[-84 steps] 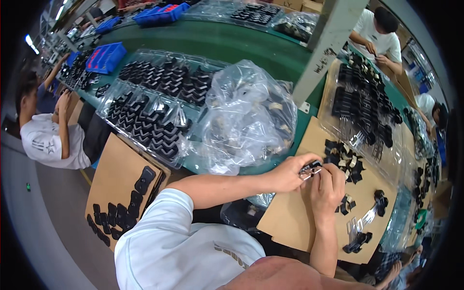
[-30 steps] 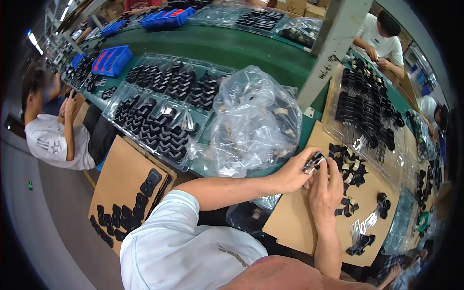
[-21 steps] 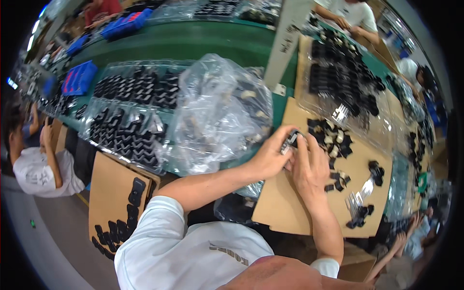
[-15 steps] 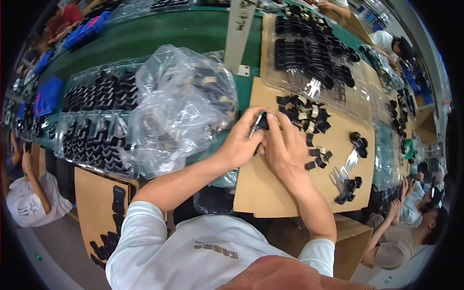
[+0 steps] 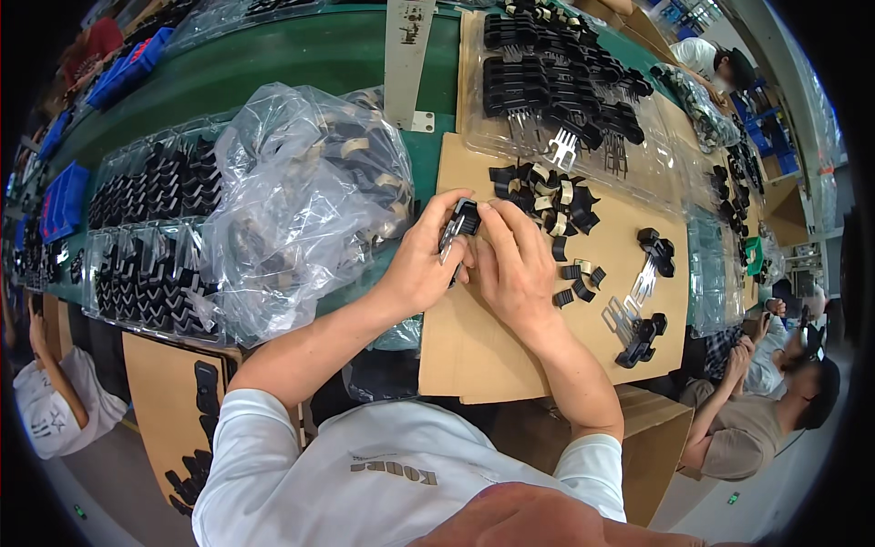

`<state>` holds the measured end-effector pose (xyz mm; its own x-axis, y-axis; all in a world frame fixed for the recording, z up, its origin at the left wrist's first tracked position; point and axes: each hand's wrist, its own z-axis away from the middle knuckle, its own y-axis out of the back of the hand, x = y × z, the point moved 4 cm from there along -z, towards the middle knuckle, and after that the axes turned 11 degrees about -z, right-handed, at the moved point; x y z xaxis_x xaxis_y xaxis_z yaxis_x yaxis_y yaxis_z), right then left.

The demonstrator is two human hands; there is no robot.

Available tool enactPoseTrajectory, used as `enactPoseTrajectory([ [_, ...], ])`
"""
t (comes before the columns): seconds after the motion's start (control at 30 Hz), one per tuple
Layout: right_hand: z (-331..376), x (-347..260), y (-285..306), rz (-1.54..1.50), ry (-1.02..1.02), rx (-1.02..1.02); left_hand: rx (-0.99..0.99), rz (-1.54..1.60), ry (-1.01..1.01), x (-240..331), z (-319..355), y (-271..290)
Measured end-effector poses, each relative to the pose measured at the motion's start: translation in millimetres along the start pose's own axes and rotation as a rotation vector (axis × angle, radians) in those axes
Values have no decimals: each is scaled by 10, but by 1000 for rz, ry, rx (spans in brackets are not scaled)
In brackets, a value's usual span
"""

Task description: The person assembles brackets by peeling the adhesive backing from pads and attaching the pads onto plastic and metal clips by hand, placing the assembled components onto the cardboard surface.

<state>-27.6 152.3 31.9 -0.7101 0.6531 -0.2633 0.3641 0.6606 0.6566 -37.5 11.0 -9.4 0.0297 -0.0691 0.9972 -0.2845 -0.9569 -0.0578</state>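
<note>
Over the cardboard sheet [image 5: 483, 356], both my hands are together around a small black plastic part [image 5: 466, 217] with a shiny metal piece on its near side. My left hand [image 5: 421, 260] grips it from the left, thumb and fingers closed round it. From the right, my right hand [image 5: 518, 269] presses its fingertips against the same part; its thumb side is partly hidden. Just beyond lies a pile of curved black pieces [image 5: 574, 217], some with tan faces. To the right on the cardboard are two black parts with metal prongs [image 5: 642, 339].
A crumpled clear plastic bag [image 5: 283, 228] of parts lies on the left, beside clear trays [image 5: 150, 273] of black pieces. Another clear tray [image 5: 665, 173] with pronged parts is at the far right. A pale metal post [image 5: 406, 64] rises ahead. Co-workers sit at both sides.
The view has shifted a little, so the bench things sit further left. My hands still hold the black part, which now shows more of its upper face.
</note>
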Motion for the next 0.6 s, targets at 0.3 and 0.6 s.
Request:
enactPoseTrajectory([
  [0.3, -158, 49, 28, -158, -222, -58, -55, -232, -67, 70, 36, -23],
  [0.6, -151, 126, -2, -232, -323, -96, -35, -334, -106, 171, 67, -15],
])
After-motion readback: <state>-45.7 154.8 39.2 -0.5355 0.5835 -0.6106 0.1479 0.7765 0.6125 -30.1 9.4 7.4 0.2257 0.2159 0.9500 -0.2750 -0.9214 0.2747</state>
